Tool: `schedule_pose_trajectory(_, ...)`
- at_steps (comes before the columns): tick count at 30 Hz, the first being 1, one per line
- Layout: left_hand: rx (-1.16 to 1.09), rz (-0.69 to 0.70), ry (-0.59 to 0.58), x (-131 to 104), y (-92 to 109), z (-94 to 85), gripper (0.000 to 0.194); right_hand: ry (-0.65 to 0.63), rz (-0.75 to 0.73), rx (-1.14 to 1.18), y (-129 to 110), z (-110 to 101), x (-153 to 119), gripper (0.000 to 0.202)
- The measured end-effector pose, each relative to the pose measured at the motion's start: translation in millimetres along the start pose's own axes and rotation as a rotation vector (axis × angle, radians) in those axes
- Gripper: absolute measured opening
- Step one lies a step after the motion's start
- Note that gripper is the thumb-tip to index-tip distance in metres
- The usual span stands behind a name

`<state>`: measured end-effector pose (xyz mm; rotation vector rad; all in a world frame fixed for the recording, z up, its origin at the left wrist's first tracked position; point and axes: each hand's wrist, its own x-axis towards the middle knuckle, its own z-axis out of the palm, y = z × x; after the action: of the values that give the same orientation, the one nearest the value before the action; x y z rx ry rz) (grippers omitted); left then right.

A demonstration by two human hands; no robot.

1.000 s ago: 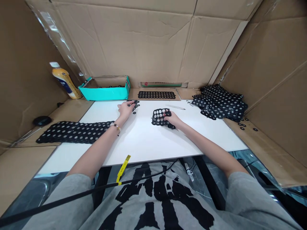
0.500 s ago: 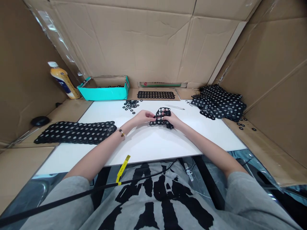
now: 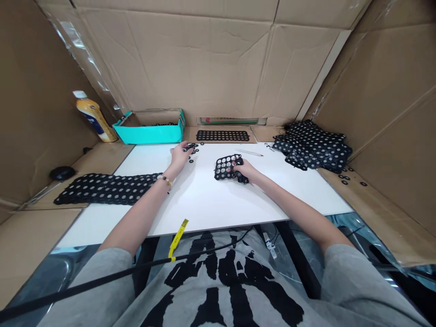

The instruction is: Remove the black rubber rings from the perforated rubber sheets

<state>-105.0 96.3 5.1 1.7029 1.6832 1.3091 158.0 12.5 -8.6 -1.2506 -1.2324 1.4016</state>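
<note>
My right hand [image 3: 245,169] grips the bunched right end of a small black sheet with rows of round holes [image 3: 223,168], over the middle of the white board. At the board's back left, my left hand [image 3: 180,153] reaches over a small pile of loose black rings [image 3: 194,149], thumb and fingers apart. Whether its fingertips touch any ring I cannot tell. A stack of black perforated sheets [image 3: 109,188] lies at the left, partly behind my left forearm.
A turquoise-sided box [image 3: 148,134] holding black rings stands at the back left, beside a bottle [image 3: 95,119]. Behind the white board [image 3: 204,204] lies a flat perforated sheet [image 3: 223,136]. A white pen-like stick [image 3: 250,152] and a heap of perforated sheets [image 3: 313,145] are to the right.
My left hand has left the black sheet and moved left and back to the loose rings. My right hand keeps its grip, and more of the sheet now shows.
</note>
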Motion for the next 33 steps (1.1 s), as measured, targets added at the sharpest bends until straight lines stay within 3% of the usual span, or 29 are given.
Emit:
schedule_pose_trajectory(2, 0.116, 0.088, -0.016, -2.8, 5.9, -1.5, 0.040, 0.011, -0.004, 0.011, -0.8, 0.8, -0.7, 0.027)
schedule_pose_trajectory(3, 0.141, 0.131, -0.082, -6.0, 10.9, -1.0, 0.037, 0.019, -0.014, 0.021, -1.2, 1.4, -0.8, 0.027)
schedule_pose_trajectory(7, 0.108, 0.182, -0.603, -25.3, 33.4, 6.2, 0.028, 0.043, -0.037, 0.087, -2.0, 3.5, -0.8, 0.029)
schedule_pose_trajectory(9, 0.078, 0.160, -0.774, -35.0, 40.7, 11.0, 0.030, 0.067, -0.049, 0.089, -2.3, 3.9, -0.8, 0.029)
schedule_pose_trajectory(15, -0.076, 0.054, -0.933, -45.0, 39.7, 18.3, 0.034, 0.078, -0.079, 0.062, -2.0, 2.9, -1.4, 0.031)
schedule_pose_trajectory(19, -0.130, -0.003, -0.814, -31.9, 28.9, 16.9, 0.030, 0.130, -0.107, -0.082, 0.4, 2.1, 0.6, 0.028)
schedule_pose_trajectory(21, -0.153, -0.057, -0.631, -20.0, 19.4, 14.1, 0.029, 0.130, -0.089, -0.128, 1.6, 2.0, 2.3, 0.026)
schedule_pose_trajectory(24, -0.178, -0.118, -0.260, 0.5, 0.3, 3.8, 0.032, 0.143, -0.097, -0.154, 2.6, 1.3, 4.3, 0.023)
schedule_pose_trajectory(26, -0.126, -0.146, -0.110, 11.5, -11.3, -5.6, 0.034, 0.141, -0.104, -0.139, 3.0, -0.1, 5.3, 0.024)
schedule_pose_trajectory(31, 0.239, -0.112, 0.086, 13.1, -12.6, -15.0, 0.050, 0.115, -0.083, -0.097, 4.4, -2.9, 6.7, 0.025)
schedule_pose_trajectory(33, 0.258, -0.007, 0.034, 4.4, -1.3, -10.4, 0.050, 0.107, -0.081, -0.086, 4.5, -2.8, 6.4, 0.026)
